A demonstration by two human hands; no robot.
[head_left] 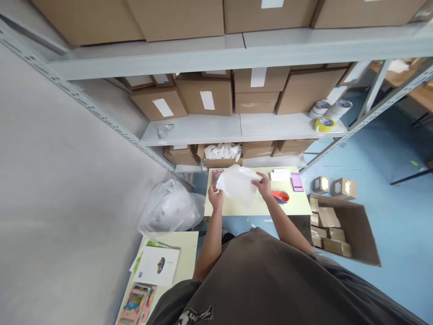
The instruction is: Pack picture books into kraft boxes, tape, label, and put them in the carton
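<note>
A thin white sheet [237, 183], which looks like a foam or plastic wrapping bag, is stretched between my hands above the pale yellow table [260, 208]. My left hand [215, 197] pinches its left edge, and my right hand [263, 185] grips the right edge. Behind the sheet, a small printed colourful item [216, 174] shows only in part. To the right of my right wrist lies an orange and blue tape dispenser or similar tool [281, 197]. Farther right are white paper slips [280, 175] and a phone with a pink screen [297, 182].
Metal shelves [203, 128] with cardboard boxes rise in front. Tape rolls [324, 124] stand on the middle shelf. A large open carton [363, 230] with small boxes is at right. A plastic bag [172, 207] and a side table [187, 253] with booklets are at left.
</note>
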